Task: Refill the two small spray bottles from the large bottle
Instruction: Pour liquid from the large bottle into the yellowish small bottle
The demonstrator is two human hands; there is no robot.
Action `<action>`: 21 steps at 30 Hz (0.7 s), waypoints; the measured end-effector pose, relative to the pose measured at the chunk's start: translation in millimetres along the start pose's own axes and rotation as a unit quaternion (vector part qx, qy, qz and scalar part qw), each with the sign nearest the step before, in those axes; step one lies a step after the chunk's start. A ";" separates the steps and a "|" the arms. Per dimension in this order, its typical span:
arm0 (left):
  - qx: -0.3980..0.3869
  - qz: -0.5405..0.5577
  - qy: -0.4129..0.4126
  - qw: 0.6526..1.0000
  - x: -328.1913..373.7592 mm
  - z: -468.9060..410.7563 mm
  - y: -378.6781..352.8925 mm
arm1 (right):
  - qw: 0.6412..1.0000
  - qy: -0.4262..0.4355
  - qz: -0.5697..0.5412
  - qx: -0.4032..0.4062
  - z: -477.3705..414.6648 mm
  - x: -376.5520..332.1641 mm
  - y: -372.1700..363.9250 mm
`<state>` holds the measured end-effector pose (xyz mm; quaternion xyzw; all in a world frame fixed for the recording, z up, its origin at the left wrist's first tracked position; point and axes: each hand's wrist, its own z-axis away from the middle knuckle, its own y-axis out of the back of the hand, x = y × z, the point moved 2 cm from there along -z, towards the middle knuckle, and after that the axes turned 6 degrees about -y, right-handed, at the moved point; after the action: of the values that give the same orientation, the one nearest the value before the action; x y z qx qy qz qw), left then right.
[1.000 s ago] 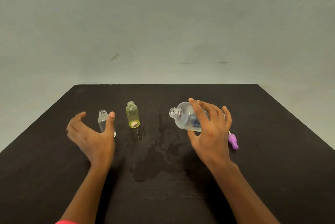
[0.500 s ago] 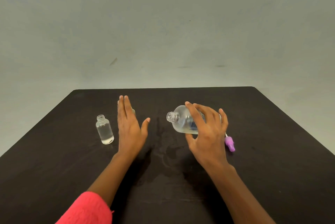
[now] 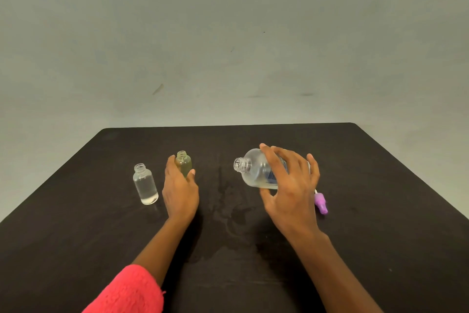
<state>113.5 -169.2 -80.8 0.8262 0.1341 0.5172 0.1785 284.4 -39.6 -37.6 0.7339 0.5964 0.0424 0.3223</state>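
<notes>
Table (image 3: 380, 186), large bottle (image 3: 253, 172), yellow bottle (image 3: 183, 161), inside edges

black table (image 3: 380, 236) | clear bottle (image 3: 145, 186) upright | yellow bottle (image 3: 184, 164) upright | purple spray cap (image 3: 321, 203) lying | wet patch (image 3: 228, 211)

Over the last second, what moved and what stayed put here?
The left hand moved right, away from the clear small bottle, and now grips the yellow small bottle. Unchanged: the right hand holds the large bottle tilted, mouth leftward; the clear one stands upright; the purple spray top lies by the right hand.
</notes>
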 end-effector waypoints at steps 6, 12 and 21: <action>-0.026 0.102 -0.045 0.993 21.9 18.5 14.9 | 1.000 -0.001 0.005 0.008 -0.4 0.5 0.2; -0.046 0.186 -0.089 0.977 43.1 58.1 26.5 | 1.000 0.005 0.018 0.007 -0.2 0.0 -0.8; -0.031 0.145 -0.143 0.979 46.1 69.7 27.0 | 0.999 0.008 0.044 0.013 -1.2 3.1 0.0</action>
<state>197.1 -185.7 -59.9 0.8965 -0.0300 0.4176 0.1450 284.7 -36.3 -37.6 0.7635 0.5661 0.0544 0.3060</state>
